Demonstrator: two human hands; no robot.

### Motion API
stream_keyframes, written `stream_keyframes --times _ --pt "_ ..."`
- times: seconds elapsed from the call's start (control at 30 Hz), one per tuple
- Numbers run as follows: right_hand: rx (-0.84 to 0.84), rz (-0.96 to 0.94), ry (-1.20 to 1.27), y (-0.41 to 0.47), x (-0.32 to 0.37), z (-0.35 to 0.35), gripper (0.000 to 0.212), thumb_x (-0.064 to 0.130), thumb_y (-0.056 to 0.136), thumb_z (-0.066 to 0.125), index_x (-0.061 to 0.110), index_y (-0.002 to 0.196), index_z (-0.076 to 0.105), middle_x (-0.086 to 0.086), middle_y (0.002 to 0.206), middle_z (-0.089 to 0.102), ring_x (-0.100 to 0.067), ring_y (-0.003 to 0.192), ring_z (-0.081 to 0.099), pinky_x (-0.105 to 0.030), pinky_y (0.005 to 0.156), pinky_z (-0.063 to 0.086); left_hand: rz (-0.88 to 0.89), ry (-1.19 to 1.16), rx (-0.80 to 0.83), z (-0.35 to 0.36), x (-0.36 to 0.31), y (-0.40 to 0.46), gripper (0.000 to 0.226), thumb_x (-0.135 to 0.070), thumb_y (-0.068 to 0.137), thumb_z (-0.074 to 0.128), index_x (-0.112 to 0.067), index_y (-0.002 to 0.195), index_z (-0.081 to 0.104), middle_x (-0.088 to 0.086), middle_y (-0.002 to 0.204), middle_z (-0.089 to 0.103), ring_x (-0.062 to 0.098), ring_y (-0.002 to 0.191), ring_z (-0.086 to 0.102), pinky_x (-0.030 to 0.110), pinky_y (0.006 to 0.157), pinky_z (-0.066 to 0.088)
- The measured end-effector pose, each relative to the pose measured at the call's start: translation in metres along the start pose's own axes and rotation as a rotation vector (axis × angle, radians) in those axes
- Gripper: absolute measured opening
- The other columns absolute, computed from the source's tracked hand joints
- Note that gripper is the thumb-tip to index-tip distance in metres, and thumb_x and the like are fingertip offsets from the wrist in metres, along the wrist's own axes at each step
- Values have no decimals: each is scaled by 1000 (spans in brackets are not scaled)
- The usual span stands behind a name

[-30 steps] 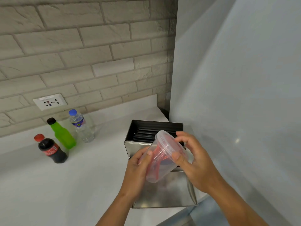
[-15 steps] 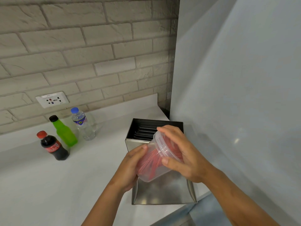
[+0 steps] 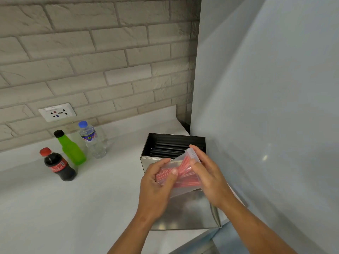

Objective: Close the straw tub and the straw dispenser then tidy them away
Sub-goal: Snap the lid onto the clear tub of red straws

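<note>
Head view: both hands, left (image 3: 156, 182) and right (image 3: 209, 178), clamped around tilted straw tub (image 3: 180, 173). Held above open steel straw dispenser (image 3: 176, 145).

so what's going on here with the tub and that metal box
A person holds a clear straw tub in both hands over the counter, tilted, with red straws inside. The left hand grips its base and the right hand is at the lid end. Behind it the metal dispenser stands open, black straws showing. Three bottles stand by the wall.
</note>
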State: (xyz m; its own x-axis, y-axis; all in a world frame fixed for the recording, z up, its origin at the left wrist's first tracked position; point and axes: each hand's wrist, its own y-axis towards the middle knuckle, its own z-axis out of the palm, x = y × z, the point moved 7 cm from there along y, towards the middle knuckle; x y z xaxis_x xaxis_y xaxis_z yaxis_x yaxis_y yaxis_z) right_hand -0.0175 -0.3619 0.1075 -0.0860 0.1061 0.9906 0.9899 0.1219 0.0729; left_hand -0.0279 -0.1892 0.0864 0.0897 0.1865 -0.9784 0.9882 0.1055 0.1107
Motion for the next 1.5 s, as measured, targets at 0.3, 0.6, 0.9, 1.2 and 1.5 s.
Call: stream_keyframes --times 0.3,0.6,0.9,1.2,1.5 --pt "13 -231 -141 -6 18 -7 64 42 88 63 27 149 46 8 145 53 -17 136 52 -31 106 50 -324 -376 162 11 4 7 46 -58 95 54 -23 115 76 14 118 76 32 111 72 62 110 47" --pt "68 -330 -224 3 30 -8 65 36 90 61 19 150 46 5 149 49 -24 140 48 -44 110 48 -186 -216 126 10 -17 7 39 -43 104 49 -21 104 82 13 98 81 37 96 76 61 96 56" --pt "111 -105 -172 16 15 -1 56 43 90 65 40 144 53 17 142 59 -4 131 56 -36 106 53 -209 -276 -65 11 -3 -6 47 -58 88 51 -27 99 83 5 92 82 27 90 78 47 85 61" --pt "-57 21 108 6 3 -8 96 88 65 63 40 146 48 15 145 57 -2 130 58 -31 106 52 -387 -501 -76 15 11 -3 45 -40 107 44 -11 115 77 19 112 78 39 111 72 59 103 53" --pt "-137 62 86 -3 -3 -5 91 67 77 67 28 153 38 13 132 62 14 108 63 -7 78 52 -134 -182 101 8 -16 1 36 -41 108 37 -44 137 58 -19 133 67 -1 124 63 20 98 54"
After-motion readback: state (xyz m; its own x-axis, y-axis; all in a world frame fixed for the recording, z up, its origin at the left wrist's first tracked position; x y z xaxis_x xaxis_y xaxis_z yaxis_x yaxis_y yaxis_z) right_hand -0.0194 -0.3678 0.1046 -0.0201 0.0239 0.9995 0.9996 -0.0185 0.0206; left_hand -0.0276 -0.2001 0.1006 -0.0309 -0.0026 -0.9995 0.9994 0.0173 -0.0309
